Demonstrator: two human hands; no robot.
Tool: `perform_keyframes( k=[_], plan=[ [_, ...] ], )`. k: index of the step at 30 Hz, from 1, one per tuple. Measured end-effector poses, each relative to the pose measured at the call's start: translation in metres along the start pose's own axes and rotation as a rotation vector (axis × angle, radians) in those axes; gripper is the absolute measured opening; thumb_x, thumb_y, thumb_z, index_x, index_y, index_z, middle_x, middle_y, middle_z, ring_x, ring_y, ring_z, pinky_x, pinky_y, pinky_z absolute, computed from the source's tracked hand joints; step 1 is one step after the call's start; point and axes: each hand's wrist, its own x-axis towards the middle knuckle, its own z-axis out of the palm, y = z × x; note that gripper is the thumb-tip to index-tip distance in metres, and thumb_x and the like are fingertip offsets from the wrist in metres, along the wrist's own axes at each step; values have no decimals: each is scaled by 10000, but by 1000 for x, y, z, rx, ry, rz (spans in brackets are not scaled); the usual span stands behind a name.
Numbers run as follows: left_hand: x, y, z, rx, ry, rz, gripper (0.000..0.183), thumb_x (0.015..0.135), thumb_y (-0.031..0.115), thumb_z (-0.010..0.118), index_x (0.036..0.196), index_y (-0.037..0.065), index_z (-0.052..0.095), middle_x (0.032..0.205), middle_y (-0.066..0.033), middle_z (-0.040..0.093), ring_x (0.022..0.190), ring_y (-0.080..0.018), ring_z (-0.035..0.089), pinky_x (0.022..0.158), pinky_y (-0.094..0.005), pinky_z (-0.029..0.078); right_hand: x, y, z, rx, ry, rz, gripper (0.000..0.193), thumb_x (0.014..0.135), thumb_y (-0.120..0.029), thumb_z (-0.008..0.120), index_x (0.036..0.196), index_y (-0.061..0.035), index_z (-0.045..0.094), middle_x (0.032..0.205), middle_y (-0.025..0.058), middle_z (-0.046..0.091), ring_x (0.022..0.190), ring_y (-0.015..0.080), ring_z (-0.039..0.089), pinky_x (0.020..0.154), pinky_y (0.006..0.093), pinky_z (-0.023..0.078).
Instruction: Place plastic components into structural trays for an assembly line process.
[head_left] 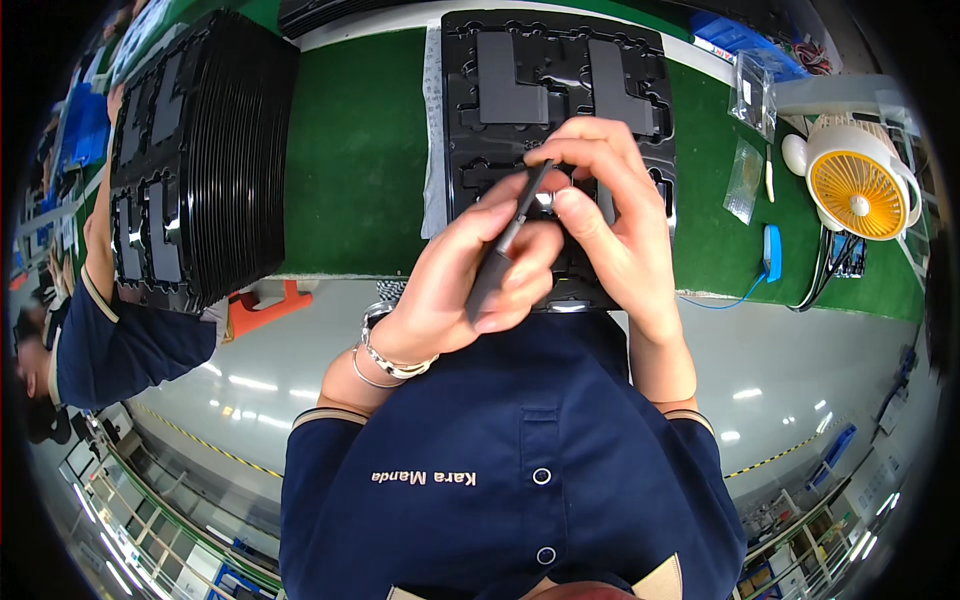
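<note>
My left hand (450,265) is closed round a thin dark flat part (490,275), tilted nearly edge-on to me. At the part's upper end my right hand (630,230) has its fingers bent and its index fingertip against the edge. Its thumb is by a small shiny spot whose kind I cannot make out. Beneath both hands lies a black moulded tray (562,45). Two dark grey L-shaped pieces sit in its far pockets, a left piece (505,85) and a right piece (612,85). My hands hide much of the tray's near half.
A tall stack of black trays (235,160) stands at left on the green mat (350,170). A co-worker's arm (98,225) reaches alongside it. At right are a white-and-orange fan (860,195), clear plastic bags (742,180) and a blue clip-like thing (771,252) on a cord.
</note>
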Motion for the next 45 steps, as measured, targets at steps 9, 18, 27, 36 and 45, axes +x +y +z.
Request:
perform_keyframes(
  k=[9,18,27,36,45],
  plan=[
    [6,-1,-12,-351,-141,-257,383,1021,314,334,1268,70,496,745,-35,451,468,-69,451,362,-204,398,-6,-1,-11,4,8,142,127,842,-127,673,871,-12,628,865,73,566,833,194,567,733,306,456],
    [-5,-4,-18,1956,624,681,411,881,79,628,1275,71,512,813,-49,546,716,-190,528,701,-320,430,-31,18,-53,-872,57,-14,133,808,-84,690,927,-30,660,894,69,594,810,267,542,743,379,431],
    [17,-3,-25,2422,729,754,444,810,159,692,1211,59,530,1113,-105,507,1068,-302,468,918,-446,363,-28,11,-45,-584,93,210,225,780,-98,736,943,-47,589,786,55,596,797,224,544,800,343,404],
    [6,-8,-20,1833,322,793,458,936,255,542,1293,-20,461,1203,-155,543,1170,-311,501,1011,-421,378,-9,-18,-35,49,117,241,218,816,-25,676,1020,-10,603,745,1,586,722,62,537,688,216,443],
    [5,-12,-11,1017,315,538,149,934,127,560,1016,3,570,845,3,590,755,-70,531,715,-237,466,-11,-7,0,205,96,198,154,888,-89,637,1006,6,607,832,39,628,757,96,579,714,265,479]
  ],
)
